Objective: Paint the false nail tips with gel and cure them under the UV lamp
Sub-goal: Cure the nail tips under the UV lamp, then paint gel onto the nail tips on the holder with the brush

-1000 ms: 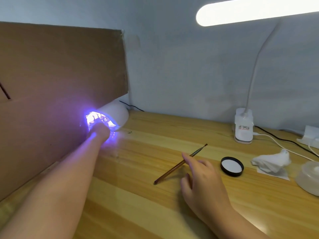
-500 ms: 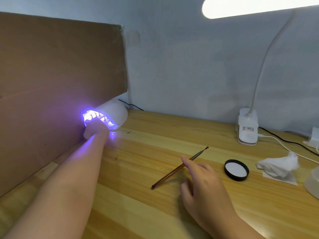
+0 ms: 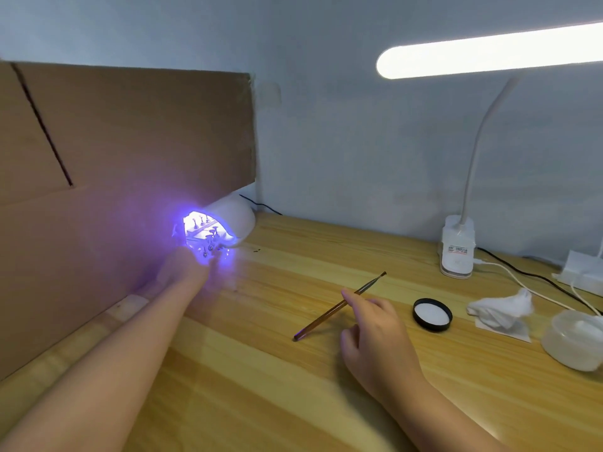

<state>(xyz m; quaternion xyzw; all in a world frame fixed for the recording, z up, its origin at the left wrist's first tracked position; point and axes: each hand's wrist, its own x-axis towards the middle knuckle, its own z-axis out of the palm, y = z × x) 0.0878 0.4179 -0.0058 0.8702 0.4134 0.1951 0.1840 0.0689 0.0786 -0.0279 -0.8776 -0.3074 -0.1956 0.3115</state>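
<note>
The white UV lamp (image 3: 236, 218) glows violet at the far left, beside the cardboard sheet. Inside its mouth stand false nail tips on a holder (image 3: 208, 244), the nearest tips just outside the opening. My left hand (image 3: 184, 270) is at the mouth and grips the holder's near end; its fingertips are blurred by the glow. My right hand (image 3: 375, 334) rests on the table at centre right. Its fingertips hold a thin brown gel brush (image 3: 321, 318), which slants up to the right with its dark tip free.
A large cardboard sheet (image 3: 124, 177) leans along the left side. A black lid (image 3: 432, 314), a crumpled white tissue (image 3: 501, 309) and a clear round jar (image 3: 576, 342) lie at the right. A clip desk lamp (image 3: 456, 246) with cables stands at the back right.
My left hand has drawn back a little from the lamp's mouth, and the nail tips now show at the opening. My right hand and the brush have hardly moved.
</note>
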